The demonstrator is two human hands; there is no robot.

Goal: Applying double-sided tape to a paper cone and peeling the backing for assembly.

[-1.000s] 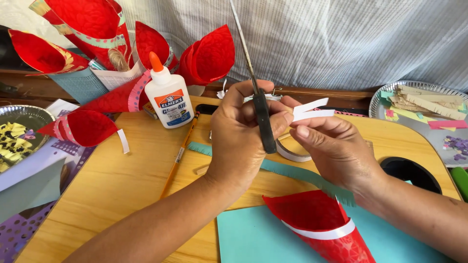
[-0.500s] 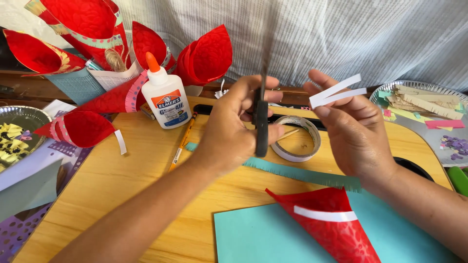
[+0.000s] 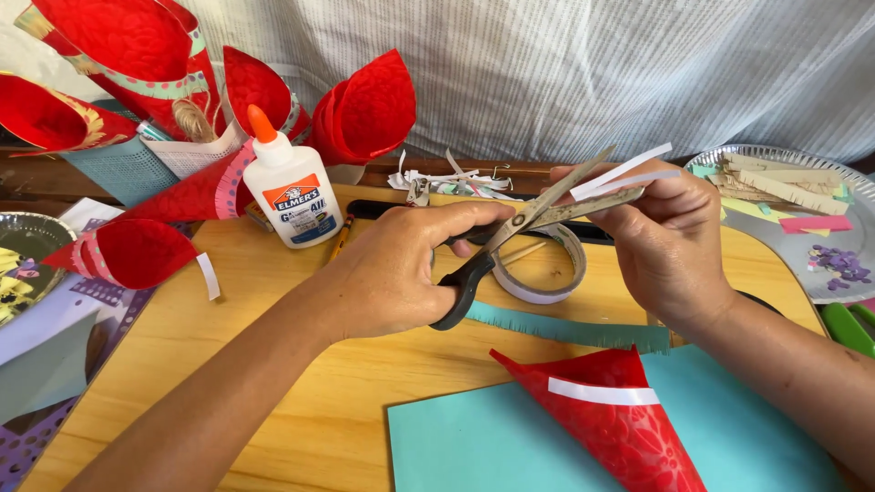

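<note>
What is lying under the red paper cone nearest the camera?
The red paper cone with its white strip lies on a teal paper sheet, which rests on the wooden board. Its tip nears the fringed teal strip. Whatever sits beneath the cone itself is covered.

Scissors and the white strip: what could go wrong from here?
1. The open scissors in the left hand have their blades right by the right hand fingers pinching the white paper strip; a nick looks possible.
2. The strip is thin and held at one end, so it may bend between the blades and cut crooked.
3. The glue bottle stands upright near the left forearm and could get knocked.
</note>
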